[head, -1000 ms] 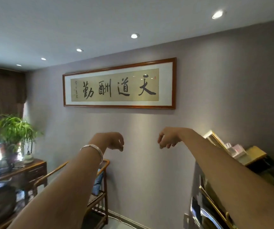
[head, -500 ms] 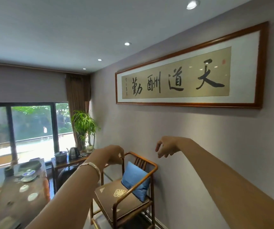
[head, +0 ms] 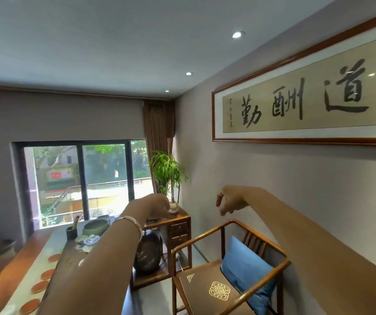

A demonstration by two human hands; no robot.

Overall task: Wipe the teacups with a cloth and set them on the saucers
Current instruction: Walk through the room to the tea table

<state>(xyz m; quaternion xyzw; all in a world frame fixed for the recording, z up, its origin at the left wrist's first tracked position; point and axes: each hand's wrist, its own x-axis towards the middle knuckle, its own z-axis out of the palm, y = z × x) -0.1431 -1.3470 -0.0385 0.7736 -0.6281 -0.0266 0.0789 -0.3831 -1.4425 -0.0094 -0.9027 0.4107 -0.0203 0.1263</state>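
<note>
I am holding my left hand (head: 157,204) and right hand (head: 230,201) raised, loosely curled and empty, and should be lowering them gently toward the teacups (head: 89,242) and red saucers (head: 40,286) on the far-left table (head: 12,276).

We see the saucers (head: 42,285) as flat round reddish-orange discs, lying in a line along the near left part of the long tea table, each apart from the next. Further back sits a cluster of small white teacups (head: 88,243) with blue patterning, close together; we cannot tell their exact number or pose
</note>
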